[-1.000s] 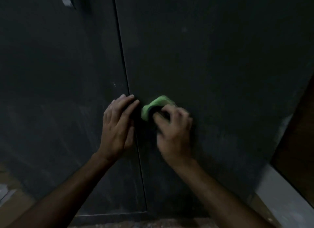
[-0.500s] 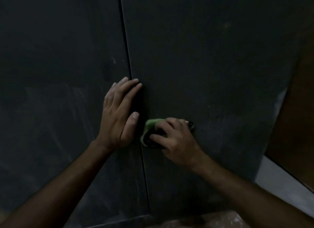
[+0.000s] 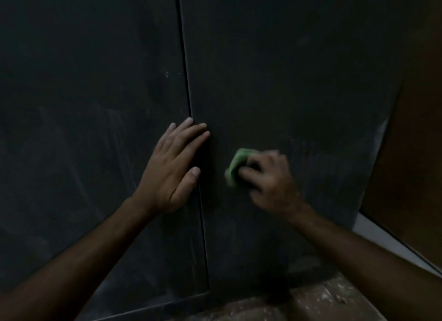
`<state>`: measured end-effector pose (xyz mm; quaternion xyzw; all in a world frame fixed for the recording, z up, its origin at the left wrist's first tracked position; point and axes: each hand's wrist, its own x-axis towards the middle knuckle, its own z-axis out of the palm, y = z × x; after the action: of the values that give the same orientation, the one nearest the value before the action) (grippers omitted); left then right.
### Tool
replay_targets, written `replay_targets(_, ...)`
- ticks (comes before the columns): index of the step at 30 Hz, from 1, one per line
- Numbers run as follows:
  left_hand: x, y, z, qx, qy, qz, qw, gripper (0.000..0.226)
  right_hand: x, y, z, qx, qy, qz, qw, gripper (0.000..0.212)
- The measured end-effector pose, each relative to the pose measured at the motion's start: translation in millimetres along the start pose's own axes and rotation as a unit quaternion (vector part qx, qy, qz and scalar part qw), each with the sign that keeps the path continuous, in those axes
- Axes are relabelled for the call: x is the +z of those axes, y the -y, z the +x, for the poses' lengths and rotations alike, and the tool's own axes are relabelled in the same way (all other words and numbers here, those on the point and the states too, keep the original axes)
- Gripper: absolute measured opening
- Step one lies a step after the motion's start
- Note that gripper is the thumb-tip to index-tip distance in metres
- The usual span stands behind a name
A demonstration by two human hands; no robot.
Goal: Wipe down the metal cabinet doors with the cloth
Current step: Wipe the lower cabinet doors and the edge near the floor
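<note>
Cloth: a green cloth (image 3: 235, 169) is sitting bunched against the right cabinet door (image 3: 299, 81), just right of the seam.
Right hand (image 3: 270, 179): its grip is curling round the cloth and pressing it to the metal; motion blur is hiding the fingertips.
Left hand (image 3: 173, 167): it is lying flat with straight fingers, bracing across the seam on the left cabinet door (image 3: 83, 105).
Doing it well: keeping even pressure, overlapping strokes, and working toward the unwiped lower panel is probably best.
</note>
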<state>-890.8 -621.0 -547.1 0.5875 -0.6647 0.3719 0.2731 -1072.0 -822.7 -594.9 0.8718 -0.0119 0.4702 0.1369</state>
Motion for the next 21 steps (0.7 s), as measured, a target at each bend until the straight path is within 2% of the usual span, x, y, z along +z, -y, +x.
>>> replay_targets(1,2,-1,-3,0.003,0.006,0.004,1.0,0.064,-1,0,15,0.065,-0.049,0.006,0.997,0.047)
replay_targets(2,4,-3,-4,0.003,0.008,0.007,1.0,0.064,4,9,25,0.094,-0.086,0.013,0.992,0.046)
replay_targets(3,5,-5,-5,0.0,0.008,0.006,1.0,0.064,11,22,27,0.085,-0.097,0.017,0.992,0.043)
replay_targets(4,6,-7,-5,-0.004,0.008,0.004,1.0,0.065,21,36,18,0.035,-0.073,0.024,0.996,0.039)
replay_targets(6,5,-8,-5,-0.013,0.008,-0.003,1.0,0.066,31,52,-18,-0.128,0.038,0.014,0.991,0.031)
replay_targets(7,3,-7,-5,-0.011,0.011,-0.005,1.0,0.066,26,46,-31,-0.173,0.093,0.006,0.981,0.031)
replay_targets(8,2,-5,-6,-0.006,0.015,-0.005,1.0,0.065,20,34,-36,-0.181,0.116,0.002,0.977,0.032)
replay_targets(9,1,-4,-6,0.0,0.018,-0.002,1.0,0.065,16,20,-34,-0.161,0.102,-0.002,0.982,0.035)
replay_targets(11,-1,-2,-7,0.006,0.021,0.003,1.0,0.065,9,-1,-16,-0.047,0.023,0.008,0.999,0.047)
replay_targets(13,3,-4,-6,0.002,0.013,0.009,1.0,0.065,7,-1,7,0.073,-0.068,0.021,0.995,0.049)
replay_targets(14,6,-7,-5,-0.003,0.006,0.013,1.0,0.065,11,6,14,0.097,-0.096,0.025,0.99,0.047)
replay_targets(16,15,-13,-4,-0.015,-0.01,0.025,1.0,0.065,18,17,10,0.055,-0.086,0.029,0.994,0.041)
replay_targets(18,20,-18,-4,-0.025,-0.017,0.045,0.999,0.066,16,9,-10,-0.06,0.002,0.009,0.998,0.037)
replay_targets(19,22,-19,-3,-0.025,-0.014,0.053,0.998,0.067,8,-3,-19,-0.088,0.034,-0.003,0.996,0.038)
replay_targets(20,23,-18,-3,-0.024,-0.011,0.063,0.998,0.068,1,-18,-24,-0.08,0.038,-0.008,0.996,0.039)
replay_targets(21,24,-17,-3,-0.024,-0.009,0.074,0.997,0.069,-6,-32,-25,-0.035,0.011,-0.011,0.999,0.039)
